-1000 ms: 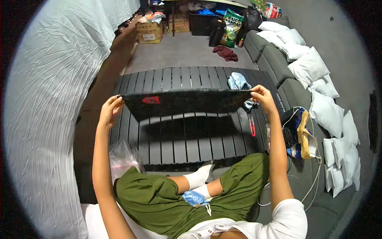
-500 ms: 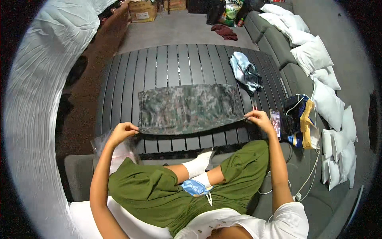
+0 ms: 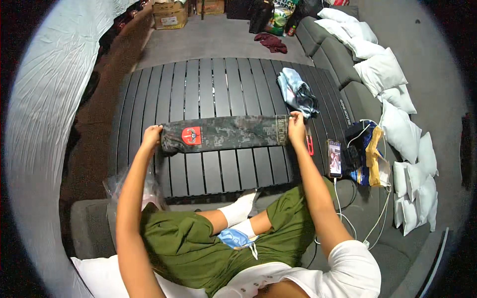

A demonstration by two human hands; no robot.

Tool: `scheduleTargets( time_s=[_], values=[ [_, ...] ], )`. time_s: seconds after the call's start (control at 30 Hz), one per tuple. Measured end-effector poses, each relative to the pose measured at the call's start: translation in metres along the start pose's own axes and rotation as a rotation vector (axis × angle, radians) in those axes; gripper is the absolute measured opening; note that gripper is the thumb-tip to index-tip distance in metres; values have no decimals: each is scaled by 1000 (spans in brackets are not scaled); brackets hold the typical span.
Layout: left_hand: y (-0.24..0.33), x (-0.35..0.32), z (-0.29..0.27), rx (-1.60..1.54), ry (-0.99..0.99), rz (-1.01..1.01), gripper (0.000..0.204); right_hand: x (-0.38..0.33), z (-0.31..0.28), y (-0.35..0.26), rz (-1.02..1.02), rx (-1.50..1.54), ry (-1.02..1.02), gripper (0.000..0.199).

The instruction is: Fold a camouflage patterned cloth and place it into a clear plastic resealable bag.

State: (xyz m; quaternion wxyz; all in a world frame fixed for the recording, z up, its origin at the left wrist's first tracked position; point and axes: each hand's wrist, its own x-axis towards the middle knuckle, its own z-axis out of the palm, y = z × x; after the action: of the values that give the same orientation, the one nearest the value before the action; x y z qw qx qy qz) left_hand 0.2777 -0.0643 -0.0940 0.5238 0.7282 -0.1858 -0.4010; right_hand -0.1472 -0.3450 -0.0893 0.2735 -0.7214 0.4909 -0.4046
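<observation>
The left hand (image 3: 152, 135) pinches one end of the camouflage cloth (image 3: 238, 133), the right hand (image 3: 296, 129) the other, holding it lengthwise over the black slatted table (image 3: 193, 94). A red emblem patch (image 3: 191, 136) marks its left part; a lettered band (image 3: 281, 130) crosses its right.

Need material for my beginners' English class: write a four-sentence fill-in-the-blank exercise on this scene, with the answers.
1. The left hand and right hand grip the ____-patterned cloth.
2. The background of the emblem patch is ____.
3. From the wearer's viewpoint, the phone is to the ____ of the red-handled tool.
4. Both visible socks are ____.

Missing words: camouflage; red; right; white.
</observation>
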Motion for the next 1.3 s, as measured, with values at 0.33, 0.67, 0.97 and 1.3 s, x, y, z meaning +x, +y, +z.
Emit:
scheduleTargets(
  time_s=[0.33, 0.67, 0.97, 1.3],
  values=[
    [-1, -7, 74, 551, 683, 180, 27, -2, 7, 6, -53, -274, 160, 20],
    [5, -15, 69, 898, 699, 317, 24, -10, 13, 0, -81, -446, 126, 18],
    [-15, -34, 96, 1256, 404, 743, 38, -35, 34, -45, -557, -436, -214, 39],
    [-29, -78, 106, 1199, 399, 556, 59, -37, -12, 13, -197, -569, 94, 59]
  ],
)
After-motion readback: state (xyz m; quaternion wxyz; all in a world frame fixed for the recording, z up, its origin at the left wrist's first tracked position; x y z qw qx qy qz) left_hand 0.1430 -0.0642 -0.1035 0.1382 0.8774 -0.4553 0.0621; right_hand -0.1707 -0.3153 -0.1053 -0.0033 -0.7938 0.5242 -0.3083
